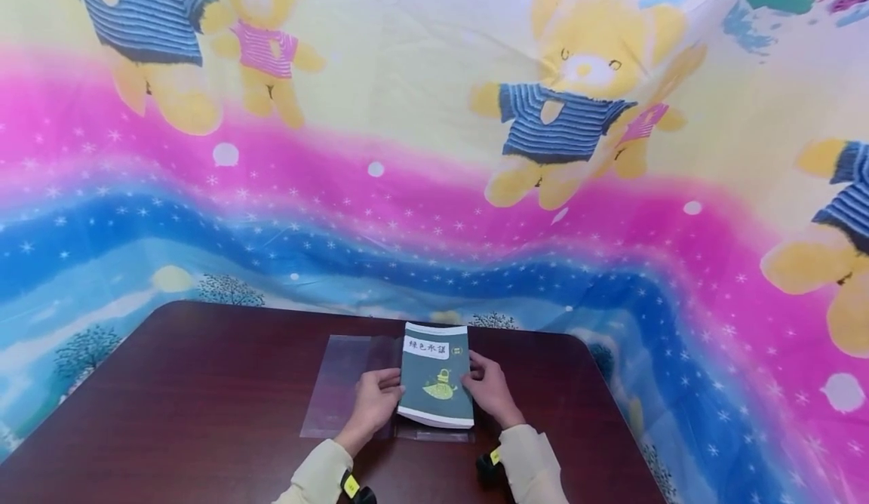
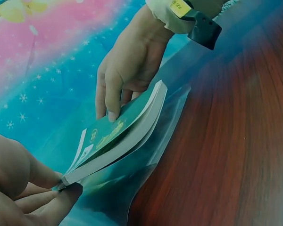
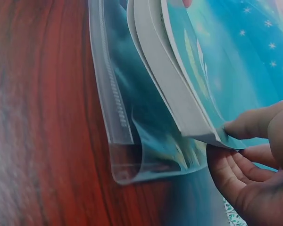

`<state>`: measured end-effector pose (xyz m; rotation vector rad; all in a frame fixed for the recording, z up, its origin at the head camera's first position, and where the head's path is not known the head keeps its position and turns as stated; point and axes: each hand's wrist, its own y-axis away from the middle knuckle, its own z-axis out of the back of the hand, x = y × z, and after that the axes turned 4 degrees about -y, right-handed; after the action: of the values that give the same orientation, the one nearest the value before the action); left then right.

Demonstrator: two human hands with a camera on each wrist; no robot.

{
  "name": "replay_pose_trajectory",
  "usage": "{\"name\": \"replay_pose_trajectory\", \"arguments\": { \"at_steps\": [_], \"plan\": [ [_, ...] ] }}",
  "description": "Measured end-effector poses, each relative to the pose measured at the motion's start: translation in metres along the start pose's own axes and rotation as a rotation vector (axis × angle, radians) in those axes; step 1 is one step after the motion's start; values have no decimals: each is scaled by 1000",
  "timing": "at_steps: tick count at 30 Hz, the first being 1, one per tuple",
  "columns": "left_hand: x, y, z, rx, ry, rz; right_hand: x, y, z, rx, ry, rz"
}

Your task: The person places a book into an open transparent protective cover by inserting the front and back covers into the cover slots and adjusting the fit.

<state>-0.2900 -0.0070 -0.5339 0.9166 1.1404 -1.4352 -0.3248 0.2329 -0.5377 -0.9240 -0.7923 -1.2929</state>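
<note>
A green paperback book [image 1: 437, 376] with white bands and a yellow picture lies over a clear plastic book cover [image 1: 333, 391] on the dark table. My left hand [image 1: 376, 402] pinches the book's left edge; in the left wrist view its thumb and fingers [image 2: 42, 176] meet at the spine end. At the opposite side, my right hand [image 1: 494, 391] grips the right edge, thumb on top and fingers beneath, as the right wrist view shows [image 3: 259, 155]. The book's pages [image 3: 170, 70] bow slightly, and its near end stands a little above the plastic.
The dark red-brown wooden table [image 1: 204, 383] extends to both sides of the book. A curtain printed with bears [image 1: 434, 149] hangs right behind and beside the table. Both wrists wear black devices [image 1: 490, 465] over pale sleeves.
</note>
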Motion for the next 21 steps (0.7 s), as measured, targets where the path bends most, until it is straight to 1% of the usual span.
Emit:
{"name": "replay_pose_trajectory", "arguments": {
  "at_steps": [3, 6, 8, 11, 16, 20, 21],
  "plan": [
    [1, 2, 4, -10, -38, -27, 1, 2, -2, 20, 5, 0],
    [1, 5, 7, -11, -80, -31, 1, 4, -4, 38, 18, 0],
    [2, 5, 8, -10, -110, -49, 0, 4, -5, 50, 27, 2],
    [4, 6, 9, 2, -148, -67, -3, 5, -7, 65, 45, 1],
    [8, 8, 9, 38, -198, -105, -4, 3, -5, 65, 68, -7],
    [14, 8, 9, 43, -251, -135, -3, 2, -4, 66, 88, -15],
    [15, 7, 9, 44, -266, -132, -2, 2, -4, 67, 91, -17]
  ]
}}
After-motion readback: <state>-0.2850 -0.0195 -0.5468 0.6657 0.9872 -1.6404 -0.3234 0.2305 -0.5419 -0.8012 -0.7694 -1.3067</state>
